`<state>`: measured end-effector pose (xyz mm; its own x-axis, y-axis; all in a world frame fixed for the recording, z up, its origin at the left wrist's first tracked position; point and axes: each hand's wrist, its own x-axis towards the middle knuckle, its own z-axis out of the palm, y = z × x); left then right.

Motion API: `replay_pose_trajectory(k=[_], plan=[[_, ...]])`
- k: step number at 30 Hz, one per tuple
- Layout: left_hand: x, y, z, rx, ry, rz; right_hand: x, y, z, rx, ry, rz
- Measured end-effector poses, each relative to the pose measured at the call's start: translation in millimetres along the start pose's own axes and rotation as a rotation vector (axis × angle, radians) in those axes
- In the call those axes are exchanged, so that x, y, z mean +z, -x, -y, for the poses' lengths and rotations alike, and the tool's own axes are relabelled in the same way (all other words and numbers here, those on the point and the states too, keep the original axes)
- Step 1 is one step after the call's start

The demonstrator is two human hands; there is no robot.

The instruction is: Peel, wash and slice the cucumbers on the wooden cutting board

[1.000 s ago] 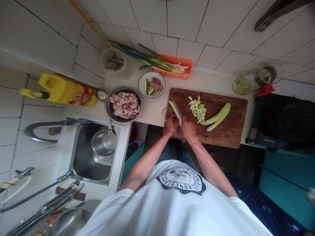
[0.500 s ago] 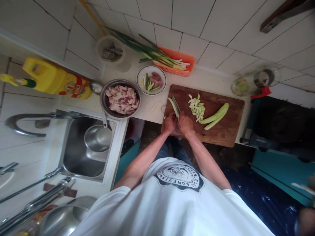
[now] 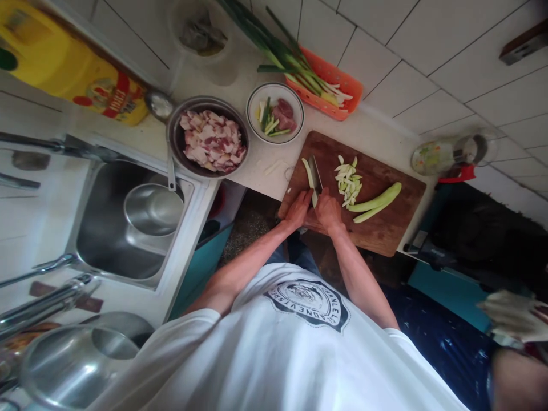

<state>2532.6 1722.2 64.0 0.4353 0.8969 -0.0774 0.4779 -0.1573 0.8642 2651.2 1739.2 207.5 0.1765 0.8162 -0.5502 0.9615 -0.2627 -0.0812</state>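
On a brown wooden cutting board [image 3: 385,228] my right hand [image 3: 329,210] grips a knife [image 3: 315,178], blade pointing away from me. My left hand [image 3: 298,209] rests just left of the blade, fingers pressing the near end of a pale green vegetable strip [image 3: 307,172] that lies against the blade. A pile of cut pale green slices [image 3: 349,182] lies to the right of the knife. Two long peeled green pieces [image 3: 375,202] lie further right on the board.
A metal pan of raw meat pieces [image 3: 210,141] and a small bowl [image 3: 276,113] stand left of the board. An orange basket with green onions [image 3: 325,80] is behind. A sink holding a metal bowl [image 3: 150,209] lies left; a yellow oil bottle [image 3: 77,74] stands far left.
The view has swung up and left, so everything sits lower right in the picture. Both hands stay at the board's near left with the knife beside the strip.
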Motion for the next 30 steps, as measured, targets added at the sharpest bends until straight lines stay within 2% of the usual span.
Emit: replay_pose_trajectory(k=[4,9,15,19,30], plan=[[5.8,5.3,-2.3,0.046,0.001,-0.019,-2.0,2.6,-1.9,-0.015,0.031,0.033],[15.0,8.4,-1.8,0.018,0.027,-0.080,-1.8,2.6,-5.6,-0.051,0.064,0.037],[12.4,6.9,9.8,0.115,0.049,-0.043,5.3,1.4,-14.2,-0.044,0.029,-0.005],[13.8,5.9,13.7,0.144,0.018,-0.063,8.1,3.9,-18.3,-0.061,0.037,0.014],[11.8,3.4,8.7,0.054,0.041,-0.036,19.1,31.7,-29.5,-0.010,0.074,0.037]])
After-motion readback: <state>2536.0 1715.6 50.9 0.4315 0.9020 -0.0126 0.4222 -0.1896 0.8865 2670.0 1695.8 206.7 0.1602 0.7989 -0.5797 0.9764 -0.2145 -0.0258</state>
